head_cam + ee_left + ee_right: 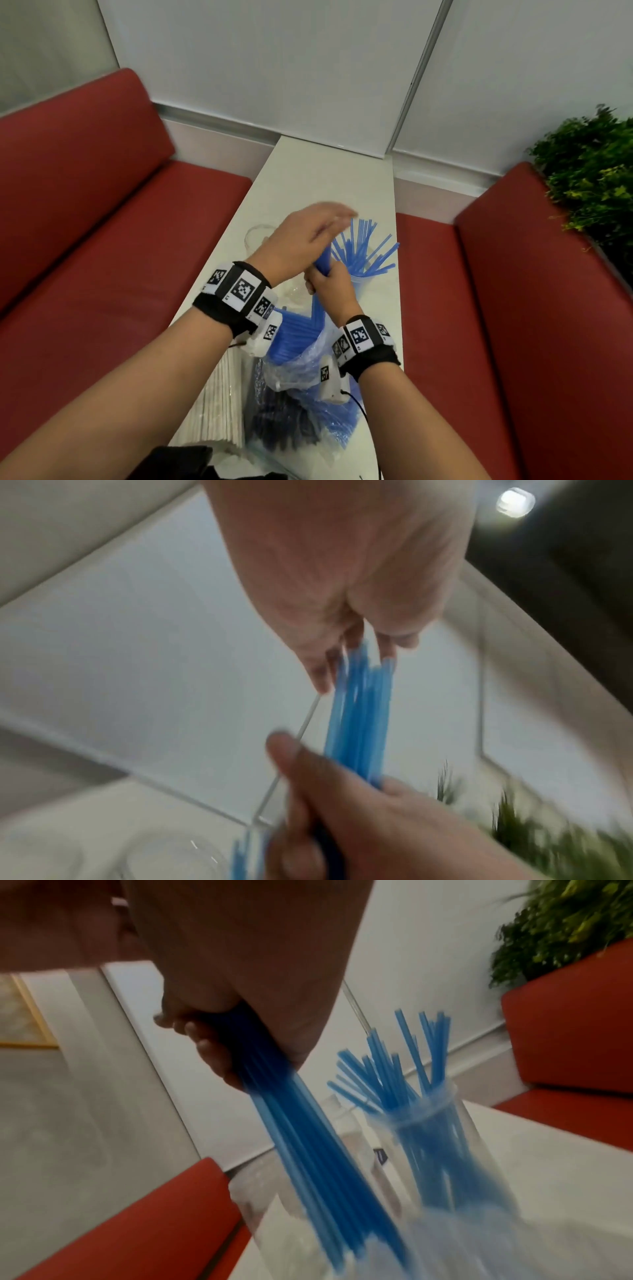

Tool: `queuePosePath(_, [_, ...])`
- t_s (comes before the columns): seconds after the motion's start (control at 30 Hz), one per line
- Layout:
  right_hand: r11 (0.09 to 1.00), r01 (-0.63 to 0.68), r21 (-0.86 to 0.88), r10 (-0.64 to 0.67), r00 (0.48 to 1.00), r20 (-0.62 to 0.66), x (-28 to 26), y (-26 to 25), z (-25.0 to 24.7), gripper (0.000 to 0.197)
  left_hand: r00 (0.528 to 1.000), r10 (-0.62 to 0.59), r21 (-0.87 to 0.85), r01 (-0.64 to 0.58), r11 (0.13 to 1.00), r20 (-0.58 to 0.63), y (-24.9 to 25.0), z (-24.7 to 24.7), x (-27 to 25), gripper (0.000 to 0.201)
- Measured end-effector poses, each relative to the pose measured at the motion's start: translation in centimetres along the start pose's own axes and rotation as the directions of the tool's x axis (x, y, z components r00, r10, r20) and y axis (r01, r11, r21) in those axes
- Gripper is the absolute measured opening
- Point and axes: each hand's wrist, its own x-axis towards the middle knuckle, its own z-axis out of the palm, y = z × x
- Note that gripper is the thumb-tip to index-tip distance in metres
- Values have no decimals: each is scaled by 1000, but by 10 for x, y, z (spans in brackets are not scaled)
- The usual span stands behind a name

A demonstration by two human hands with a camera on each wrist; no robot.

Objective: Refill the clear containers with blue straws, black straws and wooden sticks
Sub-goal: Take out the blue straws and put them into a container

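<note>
You are standing at the white table [301, 178], which is running away from you between two red benches [85, 219]. Nearest you on it, three supply packs are lying side by side: wooden sticks [219, 404] to your left, black straws [281, 421] in the middle, and the bag of blue straws [308, 359] to your right, its mouth opening away from you.

Just beyond that bag the clear container [441, 1139] is standing upright, already holding a loose fan of blue straws [363, 246] that are leaning outward past the rim. A second clear container [257, 236] is sitting further left and looks empty; it is partly hidden behind your left hand.

Your right hand [329, 287] is wrapping its fingers around a bundle [308, 1137] of blue straws. The bundle's long axis is running nearly upright, lower ends down toward the bag's mouth, upper ends pointing up and slightly away. The container is lying just ahead and to the right of that fist, so the right hand is the nearer one.

Your left hand [308, 236] is hovering flat over the bundle's top, fingers straight and together; fingertips [322, 680] are touching the upper ends [363, 664], seemingly squaring them off.

Judgement: the coming move is turning on a short carry forward and right, keeping the bundle upright over the container mouth.
</note>
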Motion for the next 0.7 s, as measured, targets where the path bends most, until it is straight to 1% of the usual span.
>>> queuePosePath(0.03, [999, 27, 27, -26, 999, -23, 1, -13, -4, 29, 988, -53, -175, 27, 984, -147, -4, -1, 1, 29])
queuePosePath(0.07, [997, 59, 51, -56, 997, -57, 2, -28, -9, 30, 953, -173, -321, 87, 943, -250, -9, -1, 2, 27])
queuePosePath(0.1, [992, 93, 86, -85, 992, -97, 3, -44, -15, 31, 902, -323, -437, 177, 882, -286, -15, 1, 2, 24])
queuePosePath(0.13, [982, 131, 138, -113, 985, -133, 5, -61, -21, 31, 843, -479, -518, 304, 799, -245, -22, 4, 1, 24])
queuePosePath(0.17, [965, 170, 201, -140, 977, -159, 6, -79, -26, 30, 776, -618, -571, 454, 684, -124, -30, 7, -2, 27])
queuePosePath(0.2, [946, 206, 251, -164, 970, -181, 7, -95, -30, 31, 700, -712, -605, 594, 531, 62, -37, 12, -7, 33])
queuePosePath(0.23, [931, 232, 281, -181, 964, -194, 8, -108, -34, 33, 618, -739, -629, 693, 352, 267, -42, 18, -14, 41])
queuePosePath(0.27, [922, 249, 298, -195, 960, -201, 8, -117, -36, 34, 551, -707, -651, 740, 169, 443, -45, 22, -21, 48])
queuePosePath(0.3, [915, 260, 310, -204, 958, -201, 8, -123, -37, 34, 515, -647, -676, 737, -1, 562, -46, 27, -27, 53])
queuePosePath(0.33, [912, 259, 319, -205, 959, -193, 8, -125, -37, 34, 508, -588, -701, 699, -146, 629, -47, 33, -29, 56])
queuePosePath(0.37, [911, 250, 329, -199, 963, -181, 7, -124, -35, 33, 517, -543, -718, 645, -262, 662, -46, 38, -30, 56])
queuePosePath(0.4, [911, 242, 332, -195, 966, -170, 5, -121, -33, 31, 533, -506, -725, 598, -342, 678, -44, 43, -28, 53])
queuePosePath(0.47, [923, 233, 307, -194, 969, -152, 2, -114, -29, 28, 567, -451, -724, 536, -434, 690, -38, 50, -23, 42])
queuePosePath(0.5, [930, 237, 280, -202, 968, -146, 1, -111, -28, 28, 581, -437, -726, 514, -457, 687, -35, 52, -20, 37])
queuePosePath(0.53, [934, 246, 258, -215, 966, -144, 0, -110, -28, 27, 583, -438, -728, 502, -468, 684, -34, 53, -19, 35])
queuePosePath(0.57, [933, 258, 253, -227, 963, -144, 1, -110, -28, 26, 572, -454, -730, 498, -468, 683, -34, 53, -18, 33])
queuePosePath(0.6, [927, 268, 264, -238, 961, -140, 2, -110, -30, 25, 549, -481, -730, 503, -462, 683, -35, 53, -17, 34])
queuePosePath(0.7, [921, 256, 295, -234, 966, -107, 4, -108, -31, 27, 463, -545, -707, 563, -429, 699, -37, 52, -15, 34])
